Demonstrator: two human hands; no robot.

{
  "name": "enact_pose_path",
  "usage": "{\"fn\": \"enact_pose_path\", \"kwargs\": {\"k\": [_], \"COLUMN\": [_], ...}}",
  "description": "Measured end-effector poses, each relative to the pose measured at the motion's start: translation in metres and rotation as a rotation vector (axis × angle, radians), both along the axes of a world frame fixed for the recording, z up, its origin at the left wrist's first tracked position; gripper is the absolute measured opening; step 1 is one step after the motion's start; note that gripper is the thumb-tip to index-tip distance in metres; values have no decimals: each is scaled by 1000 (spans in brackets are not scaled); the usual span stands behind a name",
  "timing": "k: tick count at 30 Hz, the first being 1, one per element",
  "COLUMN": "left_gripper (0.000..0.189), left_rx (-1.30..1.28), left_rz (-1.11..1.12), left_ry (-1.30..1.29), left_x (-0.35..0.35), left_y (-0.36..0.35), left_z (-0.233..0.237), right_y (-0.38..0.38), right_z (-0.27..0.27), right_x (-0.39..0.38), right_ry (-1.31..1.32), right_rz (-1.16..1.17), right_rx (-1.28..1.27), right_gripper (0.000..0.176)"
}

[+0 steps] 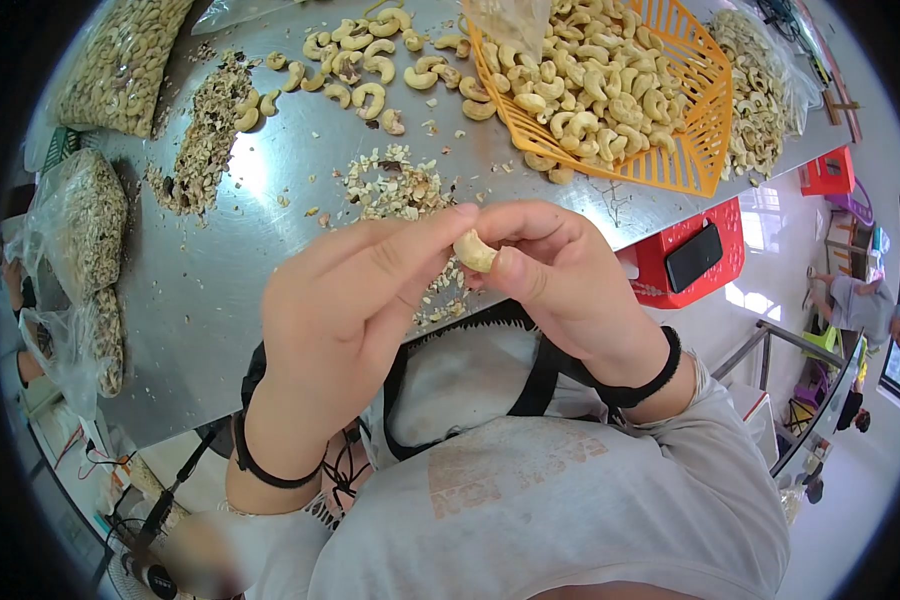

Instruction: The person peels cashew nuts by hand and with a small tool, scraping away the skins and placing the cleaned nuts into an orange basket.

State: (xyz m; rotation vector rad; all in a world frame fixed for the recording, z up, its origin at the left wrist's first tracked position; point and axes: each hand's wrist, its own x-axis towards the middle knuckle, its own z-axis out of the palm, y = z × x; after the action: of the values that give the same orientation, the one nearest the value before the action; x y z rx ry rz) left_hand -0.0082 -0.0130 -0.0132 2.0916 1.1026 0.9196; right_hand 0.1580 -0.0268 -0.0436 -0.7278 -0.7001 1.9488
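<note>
In the head view, a pale curved cashew nut (475, 252) is pinched between the thumb and bent index finger of my right hand (570, 270). Against its left side, my left hand (355, 290) is closed, index finger pointing toward the nut. The left thumb and inner fingertips are hidden, so anything between them cannot be seen. Just beyond both hands lies a heap of pale cashew bits and skin (395, 185) on the metal table (240, 310). Farther out are loose whole cashews (370, 98) in a scattered group.
An orange slotted basket (710, 130) of cashews stands at the back right beside a bag of cashews (745, 95). Darker crumbs (205, 140) and filled plastic bags (95, 220) are at the left. A phone (693, 258) rests on a red stool (725, 220) by the table edge.
</note>
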Motion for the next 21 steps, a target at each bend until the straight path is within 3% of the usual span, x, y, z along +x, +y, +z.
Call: {"fn": "enact_pose_path", "kwargs": {"k": [3,7,15,19,21], "left_gripper": [29,26,22,25,25], "left_rx": [-231,-222,-377,-192,-285], "left_rz": [31,5,188,36,109], "left_ry": [-65,-66,24,116,57], "left_x": [0,1,-6,-2,1], "left_y": [-4,-3,-15,-11,-14], "left_z": [7,9,3,11,12], "right_y": [1,2,2,-1,-4], "right_z": [2,2,-1,-1,3], "right_x": [1,1,-3,0,2], "right_ry": [21,-30,53,49,-8], "right_rz": [21,56,72,26,47], "right_rx": [23,-13,64,112,156], "right_gripper": [21,20,19,21,21]}}
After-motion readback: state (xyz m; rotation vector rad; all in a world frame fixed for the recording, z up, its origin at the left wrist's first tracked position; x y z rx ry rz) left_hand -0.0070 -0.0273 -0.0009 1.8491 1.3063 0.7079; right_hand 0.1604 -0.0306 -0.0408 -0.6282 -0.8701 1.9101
